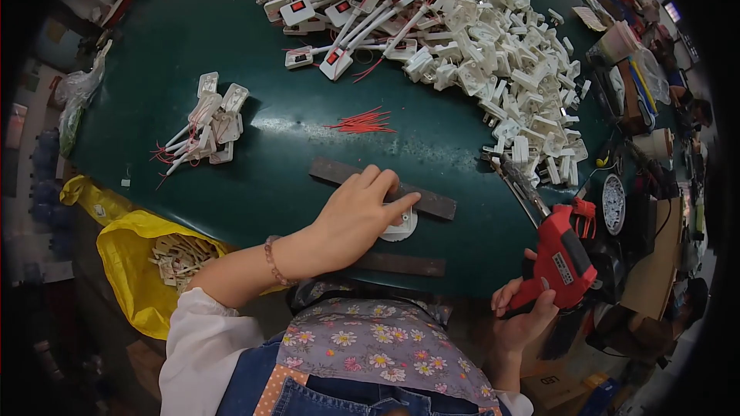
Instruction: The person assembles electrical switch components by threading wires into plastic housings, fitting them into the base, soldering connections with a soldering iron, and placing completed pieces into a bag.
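Note:
My left hand (358, 212) rests with bent fingers over a white plastic housing (401, 228), gripping it beside a dark flat bar (327, 169). The fingers hide most of that housing. In my right hand (532, 312) is a red soldering gun (561, 258), its handle wrapped by the fingers and its long metal tip pointing up and left. The tip is near the edge of a heap of white plastic parts (509, 62), apart from the housing under my left hand. A small bundle of red wires (362, 121) lies beyond my left hand.
White parts with red switches (335, 62) are heaped at the back. A smaller pile (220, 119) sits at left on the green table (285, 100). A second dark bar (401, 263) lies near the front edge. A yellow bag (127, 262) with parts hangs lower left.

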### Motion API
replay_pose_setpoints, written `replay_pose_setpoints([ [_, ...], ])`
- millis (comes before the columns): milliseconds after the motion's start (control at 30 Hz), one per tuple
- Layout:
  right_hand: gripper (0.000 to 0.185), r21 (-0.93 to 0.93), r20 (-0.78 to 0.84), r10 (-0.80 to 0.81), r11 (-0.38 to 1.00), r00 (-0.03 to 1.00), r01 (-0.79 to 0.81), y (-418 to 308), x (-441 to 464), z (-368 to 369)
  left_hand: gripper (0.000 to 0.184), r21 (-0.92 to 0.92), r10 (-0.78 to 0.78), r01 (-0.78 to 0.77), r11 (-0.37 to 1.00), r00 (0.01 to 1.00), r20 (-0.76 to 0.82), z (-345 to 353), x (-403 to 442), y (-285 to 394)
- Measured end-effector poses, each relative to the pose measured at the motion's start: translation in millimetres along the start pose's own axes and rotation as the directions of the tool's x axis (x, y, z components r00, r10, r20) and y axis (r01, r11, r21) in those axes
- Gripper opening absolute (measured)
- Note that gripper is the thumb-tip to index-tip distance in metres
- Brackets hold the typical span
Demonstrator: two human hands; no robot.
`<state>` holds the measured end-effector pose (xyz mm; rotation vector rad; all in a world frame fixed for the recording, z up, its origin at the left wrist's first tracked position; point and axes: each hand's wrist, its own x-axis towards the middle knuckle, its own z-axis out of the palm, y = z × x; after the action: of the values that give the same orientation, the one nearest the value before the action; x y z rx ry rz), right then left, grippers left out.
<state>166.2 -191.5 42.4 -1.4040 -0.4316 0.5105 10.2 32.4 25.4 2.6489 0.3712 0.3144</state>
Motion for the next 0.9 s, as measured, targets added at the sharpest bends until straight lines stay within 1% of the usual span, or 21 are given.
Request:
replay_pose_setpoints([
  [33,0.071,0.004,-0.03,-0.001,1.0,1.0,0.001,1.2,-0.1,-0.8,0.039,0.013,0.004,-0.004,1.0,1.0,-0.017,1.8,-2.2,0.7],
  [67,0.071,0.01,-0.042,-0.004,1.0,0.999,0.004,2.9,0.2,-1.5,0.039,0.021,0.002,-0.001,1.0,1.0,-0.023,0.4,-0.8,-1.4],
  [133,0.069,0.033,-0.061,-0.002,0.999,0.998,0.004,6.7,1.2,-4.1,0.033,-0.089,0.007,-0.016,0.996,0.995,-0.097,-5.7,5.2,-10.6],
  [200,0.068,0.052,-0.062,0.001,0.999,0.998,0.002,9.6,1.3,-4.4,0.027,-0.063,-0.075,0.058,0.996,0.94,-0.332,-14.4,31.1,-36.8],
  [267,0.067,0.055,-0.048,-0.014,0.998,0.999,0.017,10.1,1.7,-1.7,0.023,0.199,-0.086,0.239,0.95,0.816,-0.572,-15.2,60.6,-77.8],
  [333,0.067,0.051,-0.042,-0.023,0.998,0.999,0.025,8.8,1.3,1.9,0.018,0.281,-0.096,0.36,0.889,0.749,-0.655,-19.3,88.3,-92.3],
  [400,0.067,0.042,-0.042,-0.032,0.999,0.999,0.034,8.5,-0.1,-2.4,0.016,0.4,-0.108,0.443,0.802,0.767,-0.632,-7.7,112.0,-110.1],
  [433,0.062,0.091,0.009,-0.019,0.996,1.0,0.018,10.6,-0.6,-9.7,0.017,0.455,-0.087,0.417,0.786,0.805,-0.587,0.1,118.3,-121.2],
  [467,0.059,0.114,0.033,-0.017,0.993,0.999,0.013,10.6,-0.3,-12.8,0.017,0.454,-0.08,0.415,0.788,0.801,-0.593,3.6,122.3,-126.5],
  [500,0.058,0.138,0.057,-0.016,0.99,0.998,0.008,10.6,0.1,-15.8,0.017,0.497,-0.04,0.421,0.759,0.792,-0.609,6.7,125.3,-132.5],
  [533,0.057,0.14,0.028,-0.016,0.99,0.999,0.012,10.0,0.3,-16.6,0.017,0.539,0.001,0.425,0.727,0.785,-0.62,9.8,127.6,-139.2],
  [633,0.057,0.124,-0.01,-0.008,0.992,1.0,0.009,6.2,4.7,-16.5,0.006,0.4,0.077,0.323,0.857,0.689,-0.721,-8.7,123.5,-131.7],
  [667,0.057,0.116,-0.012,-0.002,0.993,1.0,0.003,4.4,7.3,-14.2,0.006,0.343,0.093,0.26,0.903,0.66,-0.745,-21.3,122.8,-124.8],
  [733,0.057,0.12,0.0,0.024,0.992,1.0,-0.024,-0.2,13.3,-8.9,0.008,0.211,0.061,0.165,0.963,0.632,-0.773,-37.8,126.2,-121.0],
  [767,0.059,0.132,0.016,0.043,0.99,0.999,-0.045,-2.3,16.9,-5.4,0.008,-0.046,-0.076,0.063,0.997,0.629,-0.773,-41.0,131.3,-121.4],
  [800,0.059,0.129,0.015,0.051,0.99,0.999,-0.053,-3.8,20.8,-0.9,0.009,-0.272,-0.244,0.061,0.96,0.655,-0.715,-49.4,135.3,-112.4],
  [833,0.059,0.159,-0.004,0.067,0.985,0.998,-0.065,-5.2,24.8,4.3,0.011,-0.486,-0.397,0.068,0.872,0.679,-0.617,-54.4,139.8,-104.6],
  [867,0.06,0.187,-0.023,0.083,0.979,0.996,-0.077,-6.1,28.1,8.1,0.012,-0.615,-0.379,-0.123,0.779,0.69,-0.617,-53.3,148.8,-106.8],
  [900,0.058,0.207,-0.015,0.092,0.974,0.996,-0.087,-6.3,32.0,6.7,0.011,-0.695,-0.388,-0.228,0.682,0.693,-0.608,-52.6,156.9,-108.4],
])
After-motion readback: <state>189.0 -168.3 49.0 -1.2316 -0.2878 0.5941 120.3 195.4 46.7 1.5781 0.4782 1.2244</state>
